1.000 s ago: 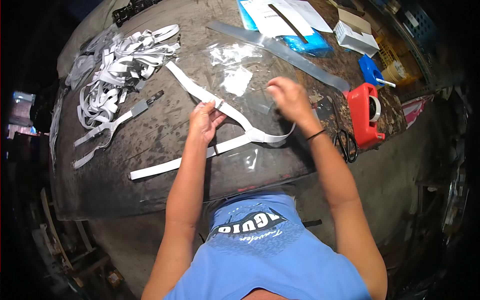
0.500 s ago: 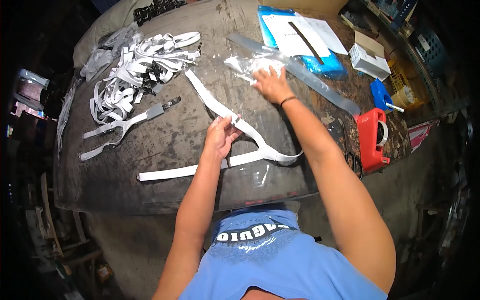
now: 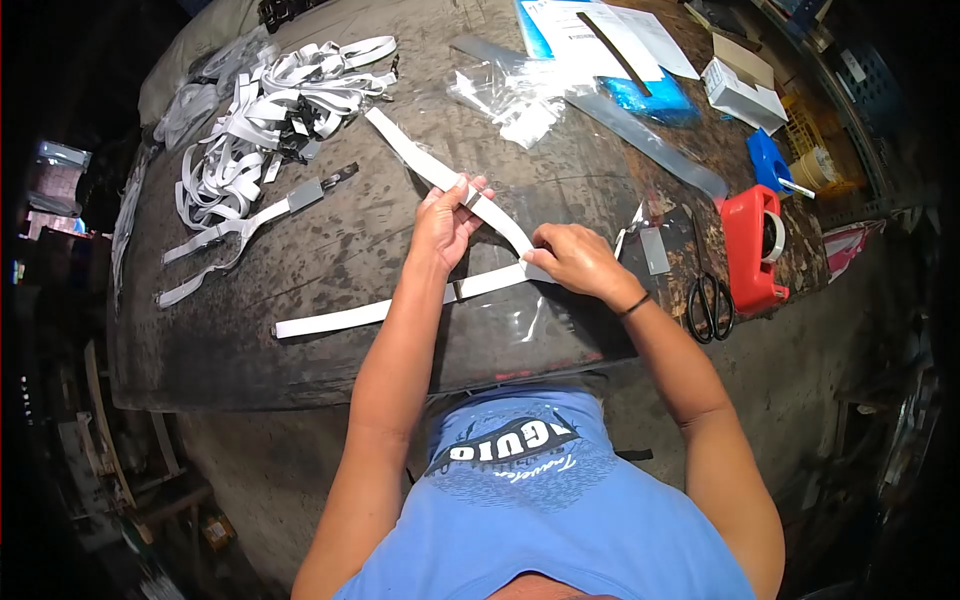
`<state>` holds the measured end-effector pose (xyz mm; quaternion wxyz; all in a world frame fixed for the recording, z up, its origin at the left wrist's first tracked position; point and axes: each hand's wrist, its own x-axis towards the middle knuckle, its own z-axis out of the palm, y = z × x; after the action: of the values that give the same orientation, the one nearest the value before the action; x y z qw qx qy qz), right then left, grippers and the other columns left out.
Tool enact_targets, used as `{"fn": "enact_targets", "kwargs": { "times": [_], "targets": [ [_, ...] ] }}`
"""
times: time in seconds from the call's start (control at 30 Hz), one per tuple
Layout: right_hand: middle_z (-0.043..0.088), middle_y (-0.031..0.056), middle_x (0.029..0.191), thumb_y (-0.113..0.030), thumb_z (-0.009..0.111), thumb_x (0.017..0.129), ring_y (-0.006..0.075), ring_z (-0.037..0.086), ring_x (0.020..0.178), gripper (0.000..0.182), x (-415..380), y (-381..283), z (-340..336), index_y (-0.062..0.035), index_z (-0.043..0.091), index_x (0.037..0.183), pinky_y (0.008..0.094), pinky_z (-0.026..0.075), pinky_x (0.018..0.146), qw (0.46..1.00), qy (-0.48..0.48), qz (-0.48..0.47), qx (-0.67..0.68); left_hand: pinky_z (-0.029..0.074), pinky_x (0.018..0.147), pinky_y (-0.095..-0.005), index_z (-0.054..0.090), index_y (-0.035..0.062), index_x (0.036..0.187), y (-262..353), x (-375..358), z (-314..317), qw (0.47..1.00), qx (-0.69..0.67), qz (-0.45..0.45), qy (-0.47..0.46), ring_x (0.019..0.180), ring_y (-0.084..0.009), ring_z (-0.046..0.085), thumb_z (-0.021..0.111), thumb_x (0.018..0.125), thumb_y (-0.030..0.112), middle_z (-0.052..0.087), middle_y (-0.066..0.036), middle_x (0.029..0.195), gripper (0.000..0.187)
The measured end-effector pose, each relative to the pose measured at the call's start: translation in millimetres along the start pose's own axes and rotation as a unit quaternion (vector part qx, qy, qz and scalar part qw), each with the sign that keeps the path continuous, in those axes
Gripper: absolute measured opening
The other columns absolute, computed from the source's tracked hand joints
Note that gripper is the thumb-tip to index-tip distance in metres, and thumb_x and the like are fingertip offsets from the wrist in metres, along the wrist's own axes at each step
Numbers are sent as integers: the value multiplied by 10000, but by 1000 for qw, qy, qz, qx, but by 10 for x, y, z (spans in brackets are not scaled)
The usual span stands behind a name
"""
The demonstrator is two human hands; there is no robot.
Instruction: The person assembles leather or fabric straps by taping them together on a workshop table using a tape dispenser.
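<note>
A pair of white Y-shaped suspenders (image 3: 405, 150) lies across the table in front of me. My left hand (image 3: 450, 222) has one strap pinched between thumb and fingers, beside a dark slider. My right hand (image 3: 580, 262) is closed on the joint where the two straps meet, covering most of it. The second strap runs leftward along the table with a metal slider on it. From under my right hand the tail end comes out toward a grey card (image 3: 654, 250).
A heap of white straps (image 3: 235, 150) with black clips fills the back left, one carded piece (image 3: 305, 195) beside it. Clear plastic packets (image 3: 525, 115) and a long translucent strip (image 3: 650, 150) lie at the back. Scissors (image 3: 710, 305) and a red tape dispenser (image 3: 745, 250) are at right.
My right hand has come back from the clear packets to the suspenders' joint and closed on it. My left hand keeps its hold on the strap. The scissors and grey card are now uncovered.
</note>
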<state>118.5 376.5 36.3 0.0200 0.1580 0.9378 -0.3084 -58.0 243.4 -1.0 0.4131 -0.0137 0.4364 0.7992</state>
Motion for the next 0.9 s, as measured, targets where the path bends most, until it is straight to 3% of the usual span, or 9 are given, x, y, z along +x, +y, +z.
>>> {"fn": "enact_targets", "kwargs": {
  "times": [0.27,0.37,0.57,0.6,0.63,0.73,0.83,0.87,0.9],
  "targets": [
    [648,246,841,-219,521,809,379,647,837,312,198,11,-3,37,649,933,443,482,742,985,-50,34,161,544,858,-427,502,73,1146,-63,-36,15,1000,12,18,2,1027,-278,649,618,942,166,648,-139,1117,252],
    [653,240,848,-253,525,835,384,642,831,330,290,165,241,39,644,933,455,472,729,975,32,-16,220,547,846,-415,505,84,1140,-43,-44,58,999,25,25,15,1003,-271,657,622,939,173,656,-126,1101,249],
    [672,203,823,-320,531,886,361,655,812,365,447,-67,216,21,652,937,448,479,726,986,9,6,165,554,803,-390,503,78,1145,-86,-59,129,998,50,-4,28,964,-239,664,636,934,198,664,-108,1075,277],
    [665,158,748,-308,530,890,300,655,723,350,439,-75,195,19,651,920,411,484,675,979,-21,17,201,549,812,-396,506,79,1138,-78,-60,124,998,56,-7,32,953,-230,664,638,934,196,665,-105,1067,270],
    [665,158,748,-308,530,890,300,655,723,350,441,-46,215,19,651,920,411,484,675,979,-24,13,202,549,812,-396,506,79,1138,-78,-61,116,998,56,-4,35,953,-230,664,638,934,196,665,-105,1067,270],
    [632,69,685,-280,535,886,158,602,645,319,411,-28,228,15,647,835,323,454,589,930,-36,94,354,531,835,-397,523,91,1115,-99,-139,134,997,68,-25,30,965,-201,655,643,930,191,673,-83,1056,242],
    [611,50,686,-273,537,885,138,566,628,305,430,-10,232,5,638,809,305,431,573,918,-49,94,383,511,839,-383,547,86,1117,-121,-215,211,993,92,-43,58,996,-196,641,631,936,197,671,-78,1090,228],
    [569,-25,726,-238,561,922,65,482,634,239,473,68,279,-15,635,878,249,382,573,917,-64,83,385,511,839,-383,547,86,1117,-148,-209,209,993,92,-47,56,996,-196,641,631,936,197,671,-78,1090,228],
    [569,-25,726,-238,561,922,65,482,634,239,487,93,284,-15,635,878,249,382,573,917,-63,89,384,507,840,-384,545,85,1127,-172,-206,198,994,90,-42,46,999,-195,639,630,936,200,667,-76,1090,238]
  ]
}}
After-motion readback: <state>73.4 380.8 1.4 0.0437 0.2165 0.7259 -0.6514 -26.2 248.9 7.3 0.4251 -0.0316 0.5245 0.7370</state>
